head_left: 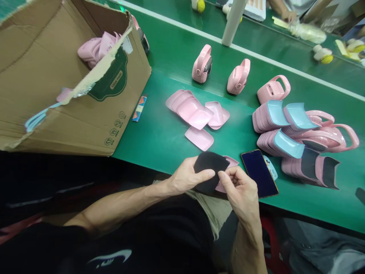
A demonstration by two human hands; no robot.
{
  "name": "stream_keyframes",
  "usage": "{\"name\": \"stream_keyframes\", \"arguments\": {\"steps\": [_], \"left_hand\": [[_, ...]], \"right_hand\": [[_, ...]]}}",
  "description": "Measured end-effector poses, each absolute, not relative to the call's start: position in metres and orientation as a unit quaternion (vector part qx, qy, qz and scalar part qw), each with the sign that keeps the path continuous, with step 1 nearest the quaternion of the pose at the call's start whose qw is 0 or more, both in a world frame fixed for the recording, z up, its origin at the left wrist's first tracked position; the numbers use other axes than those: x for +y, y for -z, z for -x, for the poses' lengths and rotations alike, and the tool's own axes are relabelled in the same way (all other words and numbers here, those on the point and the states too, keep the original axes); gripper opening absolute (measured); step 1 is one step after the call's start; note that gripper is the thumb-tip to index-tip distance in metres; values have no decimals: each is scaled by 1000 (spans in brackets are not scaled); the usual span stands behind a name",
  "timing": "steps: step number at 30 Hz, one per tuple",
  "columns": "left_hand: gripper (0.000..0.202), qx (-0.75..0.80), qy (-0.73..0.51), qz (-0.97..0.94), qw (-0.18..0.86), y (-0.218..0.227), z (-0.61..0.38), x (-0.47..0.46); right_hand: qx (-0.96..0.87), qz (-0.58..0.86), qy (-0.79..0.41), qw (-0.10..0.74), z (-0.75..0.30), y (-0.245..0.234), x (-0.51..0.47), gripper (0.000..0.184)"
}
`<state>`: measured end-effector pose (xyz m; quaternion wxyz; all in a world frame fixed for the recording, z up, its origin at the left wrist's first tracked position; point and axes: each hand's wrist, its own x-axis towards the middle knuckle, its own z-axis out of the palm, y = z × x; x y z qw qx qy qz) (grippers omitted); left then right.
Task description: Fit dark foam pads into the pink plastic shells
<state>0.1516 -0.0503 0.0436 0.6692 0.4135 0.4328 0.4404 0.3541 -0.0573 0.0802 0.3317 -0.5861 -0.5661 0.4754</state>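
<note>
Forearms (114,205) converging, fingers (228,177) pinching black sheet (209,165)

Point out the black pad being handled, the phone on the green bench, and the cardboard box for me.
black pad (209,165): head view, on its exposed upper face.
phone (258,171): head view, on its dark screen.
cardboard box (134,85): head view, on its outer side wall.

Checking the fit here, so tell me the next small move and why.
Probably square the black pad on the pink tray with the right hand, since the tray's corner shows past the pad, while the stacked pieces nearby show black linings sitting neatly in place.
</note>
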Motion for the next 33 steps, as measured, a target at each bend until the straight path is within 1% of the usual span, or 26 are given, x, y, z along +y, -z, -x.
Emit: {"name": "stream_keyframes", "arguments": {"steps": [9, 15, 20, 25, 28, 33], "left_hand": [[58, 445, -425, -399, 680, -39, -150, -52], [58, 448, -415, -415, 675, -41, -148, -52], [58, 449, -416, -404, 680, -41, -147, -53], [53, 437, -470, -385, 663, -34, -146, -51], [53, 450, -506, -328, 659, -27, -143, -48], [52, 449, -514, -261, 682, -20, -141, -45]], "right_hand": [[-530, 582, -516, 337, -361, -77, -58, 33], [-525, 591, -516, 329, -361, -76, -59, 43], [-534, 583, -524, 316, -365, -76, -60, 40], [-510, 620, -503, 321, -379, -69, -57, 46], [-505, 633, -496, 312, -388, -63, -53, 49], [-526, 653, -462, 291, -390, -58, -47, 49]]}}
